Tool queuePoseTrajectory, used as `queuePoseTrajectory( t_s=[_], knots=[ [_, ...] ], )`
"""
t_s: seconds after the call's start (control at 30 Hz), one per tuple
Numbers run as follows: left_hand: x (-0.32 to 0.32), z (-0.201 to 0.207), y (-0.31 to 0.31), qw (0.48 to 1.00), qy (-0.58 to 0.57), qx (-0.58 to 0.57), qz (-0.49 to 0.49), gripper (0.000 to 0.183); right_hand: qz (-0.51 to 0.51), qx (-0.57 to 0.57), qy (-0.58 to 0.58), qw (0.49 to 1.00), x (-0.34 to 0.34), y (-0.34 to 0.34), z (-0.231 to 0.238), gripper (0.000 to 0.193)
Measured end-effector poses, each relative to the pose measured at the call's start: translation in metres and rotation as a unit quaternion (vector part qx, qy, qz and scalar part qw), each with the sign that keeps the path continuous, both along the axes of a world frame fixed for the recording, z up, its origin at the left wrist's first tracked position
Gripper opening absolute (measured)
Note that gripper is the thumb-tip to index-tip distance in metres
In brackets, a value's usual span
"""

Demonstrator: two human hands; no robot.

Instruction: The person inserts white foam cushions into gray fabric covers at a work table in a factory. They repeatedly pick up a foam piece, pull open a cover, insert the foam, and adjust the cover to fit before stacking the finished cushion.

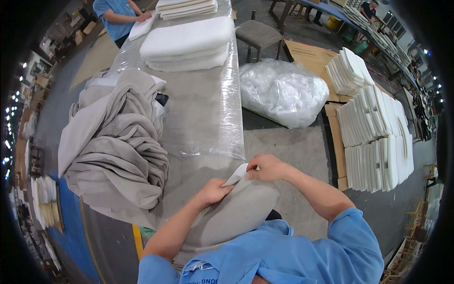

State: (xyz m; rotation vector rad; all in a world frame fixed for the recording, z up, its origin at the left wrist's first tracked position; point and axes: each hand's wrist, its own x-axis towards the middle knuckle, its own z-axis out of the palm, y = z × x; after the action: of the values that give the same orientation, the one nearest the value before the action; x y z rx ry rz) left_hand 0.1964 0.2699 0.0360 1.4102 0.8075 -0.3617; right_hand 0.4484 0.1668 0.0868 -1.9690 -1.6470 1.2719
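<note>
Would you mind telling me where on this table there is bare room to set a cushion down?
The plastic-covered table is bare between the grey fabric heap, the white cushion stack and your hands. The left hand and right hand hold a grey cushion cover at the near edge. The left side is crowded.

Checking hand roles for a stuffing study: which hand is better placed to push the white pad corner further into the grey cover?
Probably the right hand: it pinches the white pad corner at the opening. The left hand grips the grey cover edge, steadying it.
</note>
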Motion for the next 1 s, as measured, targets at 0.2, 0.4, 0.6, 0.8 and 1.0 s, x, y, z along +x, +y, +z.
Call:
queuePoseTrajectory(
  t_s=[0.2, 0.4, 0.6, 0.8, 1.0],
  knots=[
    [0.009, 0.016, -0.039, 0.952, 0.033, 0.294, 0.073, 0.02, 0.051, 0.095, 0.009, 0.994, -0.007, -0.017, 0.004, 0.012],
    [-0.009, -0.004, -0.065, 0.84, -0.158, 0.505, 0.119, 0.02, 0.033, 0.163, 0.063, 0.984, -0.006, -0.048, 0.014, 0.008],
    [-0.009, 0.0, -0.06, 0.793, -0.214, 0.564, 0.084, 0.023, -0.147, 0.019, 0.126, 0.981, -0.001, -0.036, -0.008, 0.017],
    [-0.008, 0.004, -0.061, 0.795, -0.22, 0.558, 0.086, 0.023, -0.016, -0.157, 0.042, 0.987, 0.001, 0.011, 0.004, 0.028],
    [-0.009, 0.007, -0.062, 0.801, -0.213, 0.555, 0.068, 0.018, 0.078, -0.171, 0.058, 0.981, 0.005, 0.022, -0.009, 0.026]
  ],
)
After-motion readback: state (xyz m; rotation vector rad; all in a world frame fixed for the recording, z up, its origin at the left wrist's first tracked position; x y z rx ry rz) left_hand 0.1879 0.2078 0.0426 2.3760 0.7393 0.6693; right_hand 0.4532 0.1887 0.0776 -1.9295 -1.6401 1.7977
